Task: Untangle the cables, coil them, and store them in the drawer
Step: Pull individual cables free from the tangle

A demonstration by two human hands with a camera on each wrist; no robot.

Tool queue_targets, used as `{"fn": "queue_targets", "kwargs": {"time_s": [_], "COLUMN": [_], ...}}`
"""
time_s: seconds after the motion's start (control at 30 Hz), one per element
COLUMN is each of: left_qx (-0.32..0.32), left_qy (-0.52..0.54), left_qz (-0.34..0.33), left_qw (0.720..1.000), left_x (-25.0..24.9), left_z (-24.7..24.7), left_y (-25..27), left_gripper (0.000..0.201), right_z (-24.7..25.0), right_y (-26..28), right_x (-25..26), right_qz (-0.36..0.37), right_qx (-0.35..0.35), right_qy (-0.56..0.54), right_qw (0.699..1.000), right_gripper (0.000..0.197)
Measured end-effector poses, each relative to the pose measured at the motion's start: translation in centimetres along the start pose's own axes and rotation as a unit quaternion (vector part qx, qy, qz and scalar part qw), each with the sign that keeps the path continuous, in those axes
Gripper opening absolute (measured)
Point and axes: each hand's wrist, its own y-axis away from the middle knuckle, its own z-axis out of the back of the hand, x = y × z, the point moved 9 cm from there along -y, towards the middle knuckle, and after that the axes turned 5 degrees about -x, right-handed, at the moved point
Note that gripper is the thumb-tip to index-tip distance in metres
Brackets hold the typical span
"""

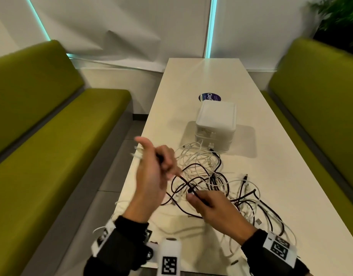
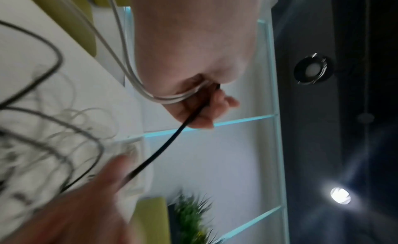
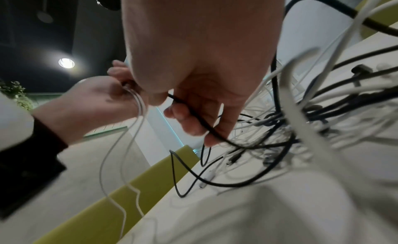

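A tangle of white and black cables lies on the cream table. My left hand is raised over the table's left edge. It grips a bundle of white cables and one black cable. That black cable runs taut down to my right hand, which pinches it low over the tangle, the cable crossing its curled fingers. In the right wrist view, white cables hang in loops from my left hand. The small white drawer box stands behind the tangle.
Green benches flank the table, one on the left and one on the right. A round dark sticker lies behind the box. More cable loops spread toward the table's near right. A plant stands at the far right.
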Motion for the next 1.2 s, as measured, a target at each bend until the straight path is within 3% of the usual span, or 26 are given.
{"fn": "queue_targets", "kwargs": {"time_s": [0.13,0.27,0.37,0.47,0.57,0.63,0.7,0.77,0.83,0.9,0.97,1.0,1.07,1.2], "left_qx": [-0.019,-0.018,0.037,0.108,0.166,0.165,0.148,0.122,0.093,0.017,-0.068,-0.088,-0.088,-0.078], "left_qy": [0.01,-0.211,-0.397,-0.512,-0.655,-0.686,-0.673,-0.61,-0.516,-0.372,-0.236,-0.208,-0.253,-0.451], "left_qz": [-0.049,-0.038,-0.05,-0.048,0.001,0.005,-0.007,-0.013,-0.022,-0.026,-0.031,-0.039,-0.059,-0.124], "left_qw": [0.999,0.977,0.916,0.851,0.737,0.709,0.725,0.783,0.851,0.928,0.969,0.973,0.962,0.881], "left_x": [-5.1,-3.0,0.9,4.7,7.3,7.1,6.4,5.4,4.2,2.4,0.2,-0.7,-1.6,-2.0], "left_z": [1.6,1.9,1.5,0.7,0.9,1.4,1.8,2.0,2.2,3.3,5.3,6.1,6.8,6.4], "left_y": [-0.7,0.1,0.6,1.2,2.3,2.3,2.1,1.9,1.8,1.1,0.2,-0.3,-0.8,0.2], "left_gripper": [0.071,0.051,0.043,0.03,0.039,0.05,0.059,0.059,0.057,0.051,0.047,0.047,0.051,0.043], "right_z": [-0.2,0.2,-0.2,0.2,1.0,0.9,0.8,0.8,0.8,1.2,1.9,2.2,2.3,1.6], "right_y": [0.2,0.1,0.2,0.2,0.2,0.2,0.3,0.5,0.4,0.3,0.2,0.3,0.3,0.1], "right_x": [-0.5,0.1,0.3,0.8,0.7,0.0,-0.6,-0.5,-0.2,-0.3,-1.0,-1.4,-1.7,-1.4], "right_qz": [0.023,0.055,0.07,0.088,0.098,0.096,0.083,0.076,0.079,0.079,0.062,0.054,0.049,0.058], "right_qx": [-0.005,-0.039,-0.031,-0.047,-0.061,-0.048,-0.04,-0.036,-0.04,-0.057,-0.071,-0.075,-0.073,-0.06], "right_qy": [0.062,0.106,0.153,0.175,0.186,0.193,0.198,0.193,0.18,0.166,0.148,0.144,0.149,0.172], "right_qw": [0.998,0.992,0.985,0.98,0.976,0.975,0.976,0.977,0.98,0.981,0.984,0.985,0.985,0.981], "right_gripper": [0.055,0.055,0.053,0.048,0.045,0.035,0.045,0.058,0.058,0.047,0.046,0.048,0.048,0.044]}}
